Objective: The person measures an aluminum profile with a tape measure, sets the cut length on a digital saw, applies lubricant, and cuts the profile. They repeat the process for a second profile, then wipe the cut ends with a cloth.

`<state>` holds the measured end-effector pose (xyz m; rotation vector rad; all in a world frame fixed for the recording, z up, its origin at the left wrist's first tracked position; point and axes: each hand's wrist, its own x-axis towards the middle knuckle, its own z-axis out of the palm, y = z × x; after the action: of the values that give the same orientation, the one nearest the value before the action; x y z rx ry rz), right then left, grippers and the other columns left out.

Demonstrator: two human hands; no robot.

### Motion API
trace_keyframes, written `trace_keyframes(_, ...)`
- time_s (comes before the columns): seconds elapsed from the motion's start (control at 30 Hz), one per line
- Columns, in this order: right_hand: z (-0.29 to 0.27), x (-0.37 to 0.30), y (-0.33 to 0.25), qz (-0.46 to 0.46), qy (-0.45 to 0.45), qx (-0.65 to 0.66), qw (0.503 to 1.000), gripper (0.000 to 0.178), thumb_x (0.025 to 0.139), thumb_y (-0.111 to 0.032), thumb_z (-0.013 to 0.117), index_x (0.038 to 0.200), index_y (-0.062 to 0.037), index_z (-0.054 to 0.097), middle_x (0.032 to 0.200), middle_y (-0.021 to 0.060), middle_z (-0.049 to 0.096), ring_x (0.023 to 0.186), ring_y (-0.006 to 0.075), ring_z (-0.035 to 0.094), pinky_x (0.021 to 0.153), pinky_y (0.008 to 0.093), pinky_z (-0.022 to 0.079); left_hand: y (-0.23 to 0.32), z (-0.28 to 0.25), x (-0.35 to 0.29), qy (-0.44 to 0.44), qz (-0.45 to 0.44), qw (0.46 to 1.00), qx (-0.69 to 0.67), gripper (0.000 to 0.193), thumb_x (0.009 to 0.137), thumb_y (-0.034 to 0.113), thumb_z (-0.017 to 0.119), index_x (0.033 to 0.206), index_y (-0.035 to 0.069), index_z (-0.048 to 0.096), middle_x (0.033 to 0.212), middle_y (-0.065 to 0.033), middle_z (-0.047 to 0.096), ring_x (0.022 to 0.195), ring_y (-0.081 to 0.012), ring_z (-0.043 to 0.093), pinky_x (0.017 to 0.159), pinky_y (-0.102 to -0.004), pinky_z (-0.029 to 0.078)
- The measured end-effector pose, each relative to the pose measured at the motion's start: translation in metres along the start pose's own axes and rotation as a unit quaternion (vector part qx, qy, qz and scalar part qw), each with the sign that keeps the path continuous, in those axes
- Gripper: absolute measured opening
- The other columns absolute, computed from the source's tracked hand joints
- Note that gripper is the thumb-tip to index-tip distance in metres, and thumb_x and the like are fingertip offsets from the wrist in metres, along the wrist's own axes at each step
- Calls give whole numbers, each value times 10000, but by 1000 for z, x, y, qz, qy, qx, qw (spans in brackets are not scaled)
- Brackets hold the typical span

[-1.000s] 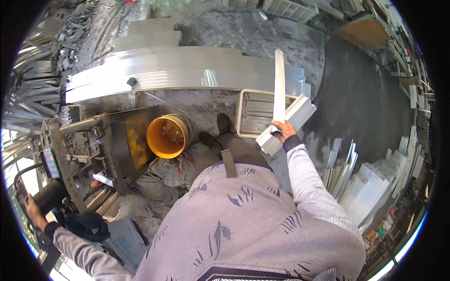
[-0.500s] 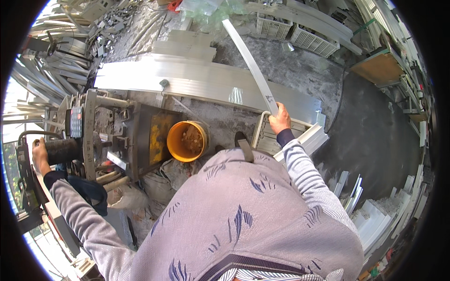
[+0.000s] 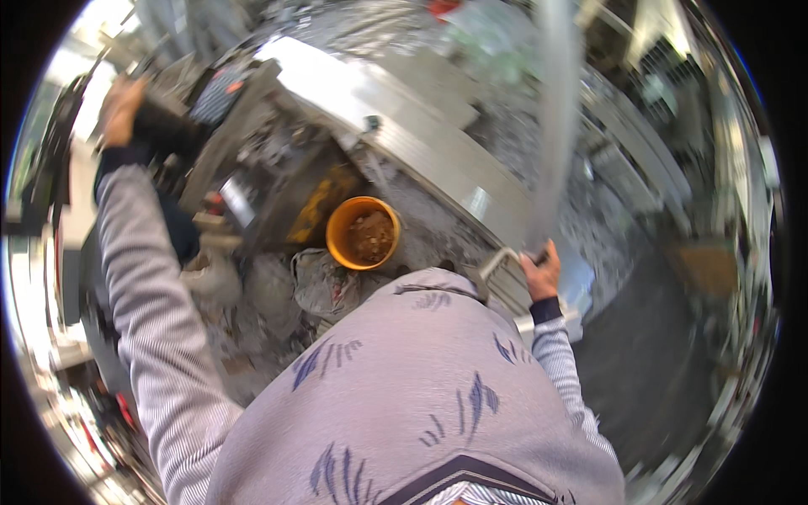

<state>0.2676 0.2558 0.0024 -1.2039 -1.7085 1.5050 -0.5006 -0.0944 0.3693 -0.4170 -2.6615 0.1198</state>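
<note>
My right hand [image 3: 541, 273] is closed round the lower end of a long, flat silvery metal strip [image 3: 557, 126]. The strip stands up away from me, its upper part blurred. At the far left, my left hand [image 3: 122, 109] is at the end of a dark cylinder [image 3: 164, 126] on a machine; its fingers are smeared by motion, so their grip is unclear. The machine's worn metal frame [image 3: 227, 135] carries a keypad-like panel [image 3: 217, 97]. A short bright metal piece [image 3: 237, 200] lies within the frame.
A yellow bucket [image 3: 338, 234] of brownish debris stands before me, with crumpled sacks [image 3: 316, 282] beside it. Long metal sheets [image 3: 412, 126] lie diagonally beyond. Next to my right hand is a pale slatted stool or crate [image 3: 509, 282]. A dark mat [image 3: 648, 362] covers the floor at right.
The whole view has turned clockwise and blurred. The strip, which leaned to the left, now stands nearly straight up in the picture, still in my right hand. My left hand remains by the dark cylinder.
</note>
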Motion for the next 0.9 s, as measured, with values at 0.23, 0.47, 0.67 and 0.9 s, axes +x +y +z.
trace_keyframes(0.23, 86, 64, -84, -164, -104, 150, 969, 438, 843, 95, 727, 1244, -22, 594, 1059, 46, 660, 980, 131, 632, 900, 286, 516, 83, -72, -80, 4, -130, 988, -85, 544, 883, 481, 649, 1299, 131, 647, 1305, -178, 662, 1230, -343, 624, 1026, -449, 501)
trace_keyframes(0.47, 184, 75, -168, -170, -176, 307, 920, 421, 917, 55, 645, 1314, -16, 523, 1091, 104, 678, 1001, 233, 652, 981, 390, 502, 90, -94, -107, 70, -84, 985, -135, 516, 837, 449, 690, 1229, 114, 688, 1305, -176, 658, 1218, -348, 627, 1015, -452, 504)
trace_keyframes(0.67, 262, 71, -162, 72, -315, 323, 890, 526, 906, 4, 667, 1382, -38, 445, 1127, 138, 655, 1012, 278, 653, 987, 461, 522, 99, -52, -212, 320, 191, 917, -144, 403, 851, 342, 731, 1124, 52, 672, 1122, -168, 676, 1080, -359, 643, 941, -459, 517)
trace_keyframes(0.9, 334, 85, -146, 360, -466, 296, 752, 627, 900, -38, 714, 1454, -37, 420, 1279, 158, 610, 1135, 271, 619, 1013, 470, 517, 181, 28, -444, -334, -52, 856, -392, 935, 756, 471, 831, 1497, 82, 412, 1378, -238, 570, 1201, -409, 609, 1027, -476, 492)
